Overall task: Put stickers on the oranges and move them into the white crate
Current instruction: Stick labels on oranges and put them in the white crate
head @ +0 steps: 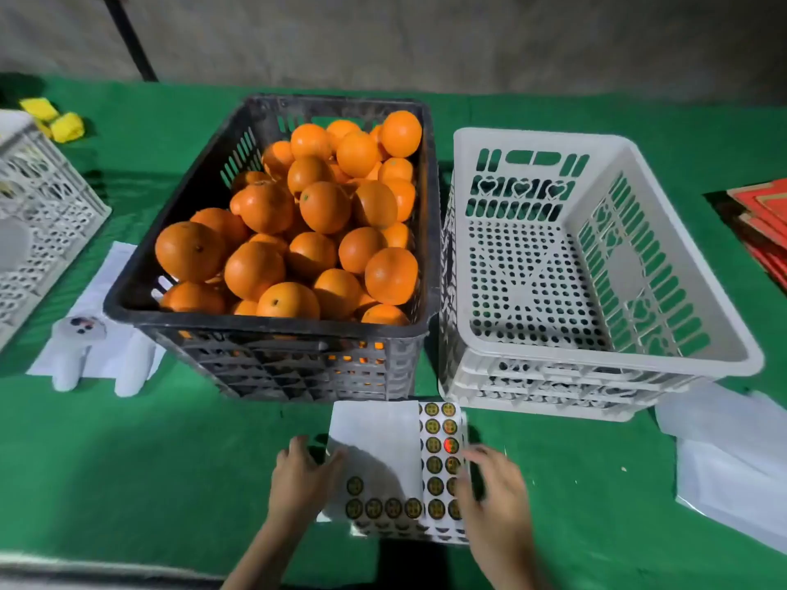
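A black crate (136,310) in the middle of the green table is heaped with oranges (298,223). To its right stands the white crate (604,359), with nothing inside it. In front of both lie sticker sheets (396,470) with round gold stickers; part of the top sheet is bare backing. My left hand (300,479) rests on the sheets' left edge with its fingers spread. My right hand (494,491) lies over the right edge, fingers bent down onto the stickers. Whether it pinches one is hidden.
Another white crate (38,223) stands at the far left. Two white controllers (81,347) lie on paper left of the black crate. White sheets (732,457) lie at the right, red card (766,223) at the far right, yellow pieces (55,119) at the back left.
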A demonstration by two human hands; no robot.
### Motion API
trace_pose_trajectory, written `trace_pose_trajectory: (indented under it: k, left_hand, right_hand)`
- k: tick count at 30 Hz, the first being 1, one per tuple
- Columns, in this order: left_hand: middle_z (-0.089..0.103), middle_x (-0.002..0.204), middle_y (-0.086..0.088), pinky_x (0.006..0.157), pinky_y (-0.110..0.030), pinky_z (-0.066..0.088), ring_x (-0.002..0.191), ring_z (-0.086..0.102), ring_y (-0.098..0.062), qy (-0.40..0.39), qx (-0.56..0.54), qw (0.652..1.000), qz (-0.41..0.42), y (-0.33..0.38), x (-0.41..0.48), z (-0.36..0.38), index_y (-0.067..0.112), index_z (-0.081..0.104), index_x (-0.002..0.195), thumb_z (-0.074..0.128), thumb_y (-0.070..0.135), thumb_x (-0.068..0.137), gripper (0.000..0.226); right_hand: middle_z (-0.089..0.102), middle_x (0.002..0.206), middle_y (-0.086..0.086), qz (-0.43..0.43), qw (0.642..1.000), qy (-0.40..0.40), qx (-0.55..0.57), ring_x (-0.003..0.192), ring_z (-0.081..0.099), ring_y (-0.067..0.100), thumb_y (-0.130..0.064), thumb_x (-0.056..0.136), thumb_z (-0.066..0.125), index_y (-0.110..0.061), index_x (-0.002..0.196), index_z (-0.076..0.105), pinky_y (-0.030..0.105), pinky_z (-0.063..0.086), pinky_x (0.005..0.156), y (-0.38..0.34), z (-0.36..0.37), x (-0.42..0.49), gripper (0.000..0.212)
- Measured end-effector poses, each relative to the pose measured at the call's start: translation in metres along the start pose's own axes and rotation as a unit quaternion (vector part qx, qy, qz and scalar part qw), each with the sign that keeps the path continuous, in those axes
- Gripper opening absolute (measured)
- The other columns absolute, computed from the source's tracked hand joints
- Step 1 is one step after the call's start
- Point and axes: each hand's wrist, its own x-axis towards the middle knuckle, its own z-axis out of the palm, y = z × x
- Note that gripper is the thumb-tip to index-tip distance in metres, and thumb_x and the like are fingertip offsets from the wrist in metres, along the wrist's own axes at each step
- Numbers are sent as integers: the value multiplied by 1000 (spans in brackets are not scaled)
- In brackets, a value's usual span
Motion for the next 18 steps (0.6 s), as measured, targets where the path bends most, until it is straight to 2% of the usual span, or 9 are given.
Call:
trace_pose_trajectory:
  k: [2, 3, 5, 7, 9, 11, 13, 15, 18]
  left_hand:
    - [66, 107, -9, 76, -36, 49, 89, 61, -27, -16, 62, 998, -17, 8, 3, -1, 13, 55, 111, 67, 55, 84, 52]
    - [68, 104, -7, 76, -36, 51, 88, 63, -27, -24, 58, 998, -19, 9, 6, 0, 14, 57, 108, 67, 58, 83, 52]
    - [69, 101, -6, 76, -35, 52, 90, 66, -28, -47, 17, 998, -28, 16, 8, 1, 15, 58, 105, 70, 56, 81, 49]
    - [68, 92, -3, 69, -31, 49, 87, 67, -26, -44, -18, 999, -18, 18, 10, 2, 19, 57, 96, 74, 47, 81, 36]
    - [60, 66, 6, 57, -28, 38, 65, 59, -18, -39, -30, 999, 20, 20, 10, 1, 20, 57, 73, 76, 39, 83, 28]
    - [46, 50, 8, 51, -29, 28, 50, 43, -13, -48, -37, 996, 58, 22, 7, 1, 17, 49, 59, 75, 31, 86, 40]
    - [42, 53, 7, 52, -30, 26, 51, 36, -11, -57, -49, 993, 88, 27, -1, -2, 18, 45, 63, 71, 26, 89, 38]
    - [40, 58, 6, 54, -32, 27, 54, 34, -10, -70, -24, 988, 132, 30, -14, -8, 21, 42, 69, 67, 25, 92, 35]
    - [55, 64, 6, 54, -30, 38, 55, 51, -11, -134, 31, 973, 184, 38, -37, -27, 27, 50, 82, 60, 35, 95, 18]
  right_hand:
    - [63, 124, -7, -72, 993, -51, -77, 124, 56, 18, -19, 88, 73, -17, 116, 71, 37, 38, 105, -5, 16, 10, 29]
    - [64, 126, -4, -98, 988, -65, -105, 126, 56, 23, -25, 87, 74, -17, 116, 72, 40, 39, 105, -5, 26, 16, 31]
    - [60, 135, -3, -118, 977, -104, -142, 133, 50, 24, -38, 91, 63, -19, 122, 70, 44, 36, 108, -7, 39, 23, 37]
    - [54, 143, -5, -154, 965, -115, -178, 138, 44, 24, -44, 92, 59, -23, 125, 68, 40, 26, 113, -1, 46, 23, 40]
    - [56, 142, -3, -181, 949, -120, -229, 136, 48, 26, -41, 86, 68, -24, 119, 69, 40, 24, 112, 1, 47, 22, 37]
    - [57, 141, 0, -185, 943, -134, -244, 134, 51, 29, -34, 77, 79, -23, 115, 70, 45, 28, 115, 1, 46, 21, 40]
    - [58, 140, 6, -191, 945, -133, -229, 130, 54, 33, -26, 63, 90, -20, 110, 71, 50, 39, 108, 0, 43, 20, 51]
    - [58, 139, 9, -206, 952, -111, -199, 129, 55, 34, -24, 57, 93, -16, 113, 71, 49, 42, 106, -5, 37, 22, 61]
    - [57, 139, 3, -266, 955, -53, -120, 133, 48, 22, -40, 73, 80, -15, 126, 65, 37, 29, 114, -26, 21, 32, 61]
